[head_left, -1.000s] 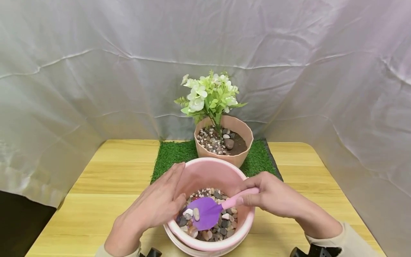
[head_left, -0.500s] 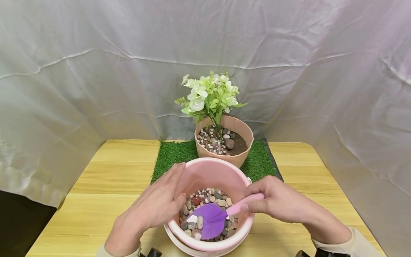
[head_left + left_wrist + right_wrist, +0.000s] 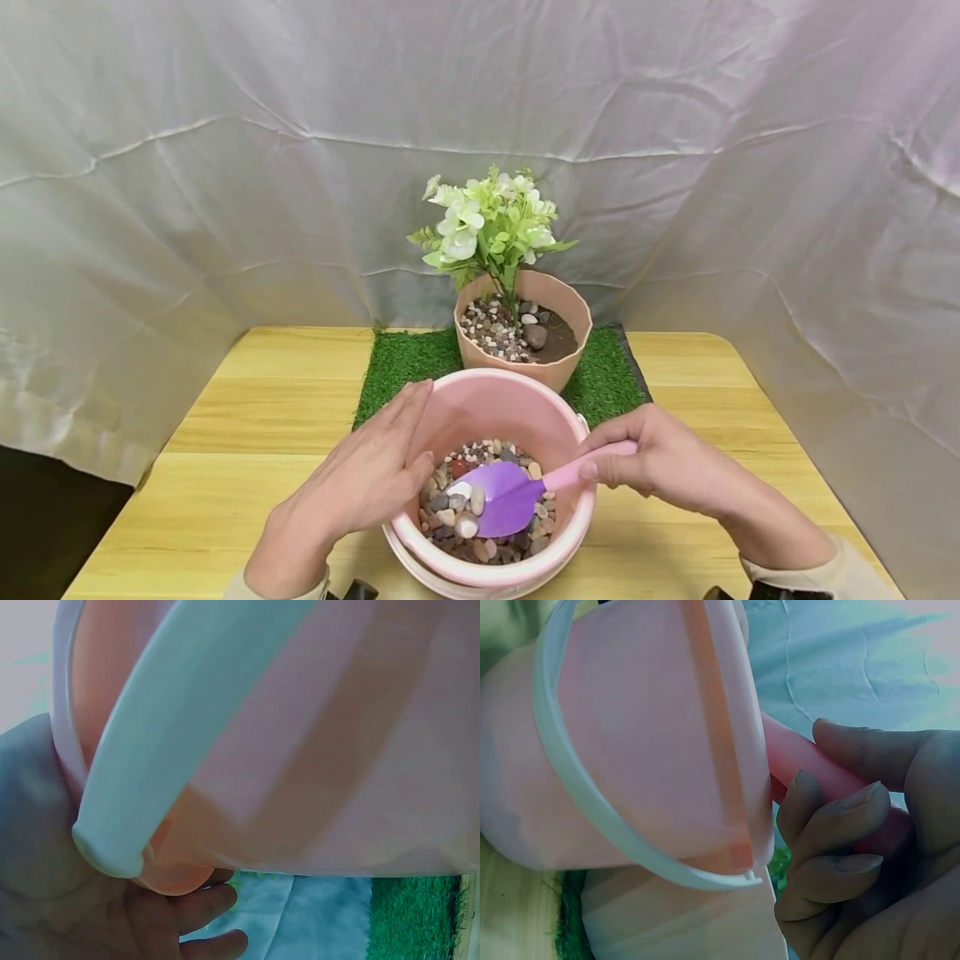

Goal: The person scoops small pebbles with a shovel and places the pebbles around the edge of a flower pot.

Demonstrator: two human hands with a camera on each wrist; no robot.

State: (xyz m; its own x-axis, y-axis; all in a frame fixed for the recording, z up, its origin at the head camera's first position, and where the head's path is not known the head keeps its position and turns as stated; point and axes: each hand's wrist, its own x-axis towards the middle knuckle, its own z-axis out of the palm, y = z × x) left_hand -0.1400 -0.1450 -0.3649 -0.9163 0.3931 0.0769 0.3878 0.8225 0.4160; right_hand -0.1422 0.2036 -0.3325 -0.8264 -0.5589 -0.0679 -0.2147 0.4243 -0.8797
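A pink bucket (image 3: 487, 408) stands in front, with mixed pebbles (image 3: 457, 546) inside. My left hand (image 3: 363, 471) holds its left rim, thumb over the inside and fingers along the outside. In the left wrist view, the palm lies by the end of the white bail handle (image 3: 180, 712). A toy shovel (image 3: 513, 500) with a purple blade tilts inside the bucket, a few stones (image 3: 468, 504) lying at its tip. My right hand (image 3: 660, 454) grips the shovel's pink handle (image 3: 802, 754) above the right rim, the fingers wrapped round it.
Behind the bucket, a peach planter (image 3: 517, 371) holds gravel, dark soil and a white-flowered plant (image 3: 491, 217). It stands on a green turf mat (image 3: 408, 362) over a wooden table (image 3: 262, 400). A grey-white curtain (image 3: 300, 192) encloses the back and sides.
The right hand has drawn back to the right with the shovel, its blade dipping and then rising a little, stones staying at the tip. The left hand and bucket keep their places.
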